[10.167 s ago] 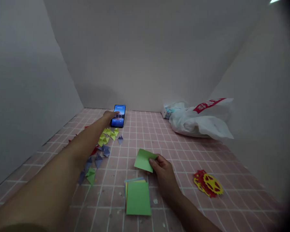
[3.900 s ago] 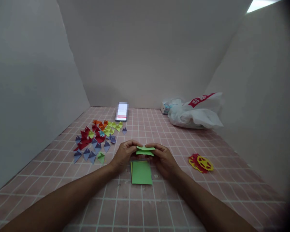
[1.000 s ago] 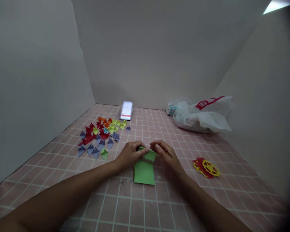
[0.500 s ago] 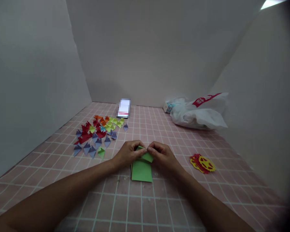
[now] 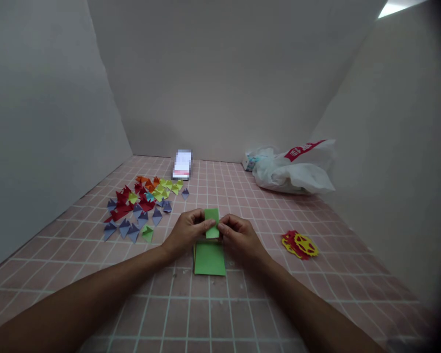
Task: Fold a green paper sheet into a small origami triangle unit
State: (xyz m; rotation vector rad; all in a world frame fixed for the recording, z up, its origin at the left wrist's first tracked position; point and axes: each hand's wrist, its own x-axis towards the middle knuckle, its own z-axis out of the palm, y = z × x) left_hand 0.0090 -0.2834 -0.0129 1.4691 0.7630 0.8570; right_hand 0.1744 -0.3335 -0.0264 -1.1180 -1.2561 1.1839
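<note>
A green sheet of paper (image 5: 212,218), folded into a narrow upright rectangle, is pinched between my two hands. My left hand (image 5: 189,228) grips its left side, thumb across the front. At its right edge, my right hand (image 5: 238,233) is closed with thumb and fingertips on the paper. Below the hands, a stack of square paper with a green sheet on top (image 5: 209,260) lies on the tiled-pattern surface. To the left are several small folded paper pieces, among them purple (image 5: 125,227), red (image 5: 121,210), yellow (image 5: 160,193) and one green (image 5: 147,233).
A lit phone (image 5: 183,164) with a blurred screen leans at the back. A white plastic bag (image 5: 294,171) lies at the back right beside a small box (image 5: 248,161). Red and yellow cut-out shapes (image 5: 300,245) lie to the right. Pale walls enclose the sides and back.
The held green paper has turned from a slanted, partly folded position to an upright narrow rectangle. Both hands still hold it. The whole view has shifted slightly.
</note>
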